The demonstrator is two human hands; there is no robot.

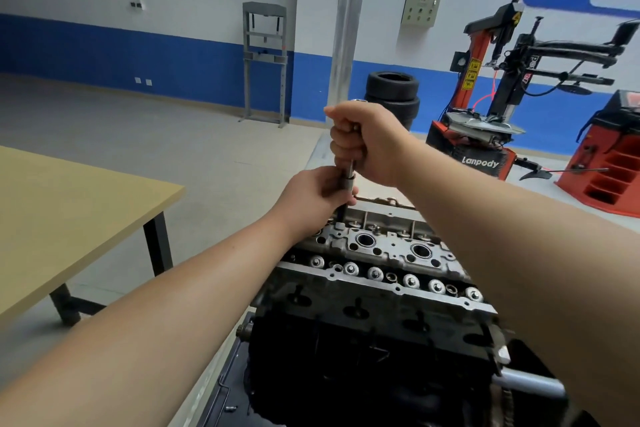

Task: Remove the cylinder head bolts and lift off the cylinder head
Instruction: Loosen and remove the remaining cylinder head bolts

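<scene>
— Starting at the left: pale wooden table with black steel legs (69, 204), well apart from the job. Nothing on it of use here.

— Then the left hand (311, 199)?

— Pinched round the dark steel socket and extension bar (347, 184), low down, just above the head. Served as a guide, in my judgement: kept the bar upright over the bolt.

— And the bolt itself?

— Hidden under the socket, at the far left end of the grey cast-aluminium cylinder head (388, 250). Head sat on the black engine block (363, 340), not yet lifted.

— Right hand (367, 142)?

— Clenched in a fist round the top of the same tool, directly above the left. Looked suited to spinning out a bolt already cracked loose, not to breaking it free.

— Advice for the step?

— Socket seated fully and square before any turn; bar held plumb to spare the bolt head. Worth working the bolts in stages, outer ones inward, against warping.

— Further right?

— Red and black tyre changer (485, 135), well apart.
</scene>
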